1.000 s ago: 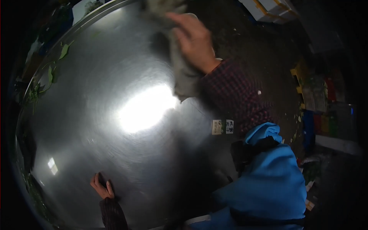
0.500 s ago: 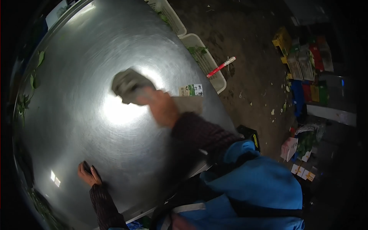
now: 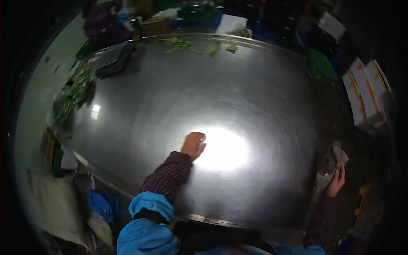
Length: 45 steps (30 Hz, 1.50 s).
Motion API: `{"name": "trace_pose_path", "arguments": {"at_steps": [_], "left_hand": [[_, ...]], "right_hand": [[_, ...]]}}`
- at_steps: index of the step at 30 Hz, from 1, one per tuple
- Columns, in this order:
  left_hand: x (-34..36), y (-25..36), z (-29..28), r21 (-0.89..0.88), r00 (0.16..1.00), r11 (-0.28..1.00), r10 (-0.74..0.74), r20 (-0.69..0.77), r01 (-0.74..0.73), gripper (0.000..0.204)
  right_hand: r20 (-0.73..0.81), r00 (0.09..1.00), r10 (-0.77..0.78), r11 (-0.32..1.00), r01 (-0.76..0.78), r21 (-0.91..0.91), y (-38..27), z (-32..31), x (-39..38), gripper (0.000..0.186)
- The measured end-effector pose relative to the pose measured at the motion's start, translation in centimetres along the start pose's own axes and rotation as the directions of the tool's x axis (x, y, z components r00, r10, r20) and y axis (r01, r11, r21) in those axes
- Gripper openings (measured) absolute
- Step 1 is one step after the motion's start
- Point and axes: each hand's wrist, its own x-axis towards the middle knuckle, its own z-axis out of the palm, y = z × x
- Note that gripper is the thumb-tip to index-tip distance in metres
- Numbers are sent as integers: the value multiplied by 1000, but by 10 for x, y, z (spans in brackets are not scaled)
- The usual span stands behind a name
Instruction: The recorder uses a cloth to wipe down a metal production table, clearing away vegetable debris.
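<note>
Head view: a metal table (image 3: 170, 97) fills the middle, with a bright reflection on the near half of its surface.
Right hand: beyond the table's right edge, the right hand (image 3: 337, 182) grasps a cloth, fingers pointing up along it.
Grey cloth: the crumpled grey cloth (image 3: 334, 156) is in the right hand's grip, off past the right edge; one bunched part stands above the fingertips, and another hangs down on the side of the hand nearer the table (its lower end is dim and blurred).
Left hand: the left hand (image 3: 194, 145) rests on the surface at the rim of the reflection, fingers loosely bent, with no object visible in its grasp; the cloth is well apart from it, across the surface to the right.
Far edge: loose green leaves (image 3: 178, 44) lie strung along it.
Far left corner: a dark, flat, boxy object (image 3: 112, 60) sits there, tilted in the bent view.
Left edge: a heap of leafy greens (image 3: 72, 97) lies beside it.
Past the far right corner: a green basket (image 3: 321, 68) stands near the surface, and white boxes with orange tape (image 3: 366, 93) stand farther right.
</note>
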Motion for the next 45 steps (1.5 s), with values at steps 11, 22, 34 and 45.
{"name": "trace_pose_path", "arguments": {"at_steps": [11,22,34,45], "left_hand": [[-131,104,-92,-349,995,934,48,-89,-76,27],[-376,117,-167,-497,502,614,-789,-354,613,28],[-460,-70,-277,-713,399,440,-885,-240,547,25],[-409,-193,-410,-418,607,693,-719,-338,588,18]], "right_hand": [[671,713,-206,954,-7,301,-179,208,-101,34],[729,667,-156,826,-317,467,-189,396,-139,45],[233,913,335,788,-136,-600,-284,564,-260,76],[441,867,230,816,75,-573,-421,704,-339,75]]}}
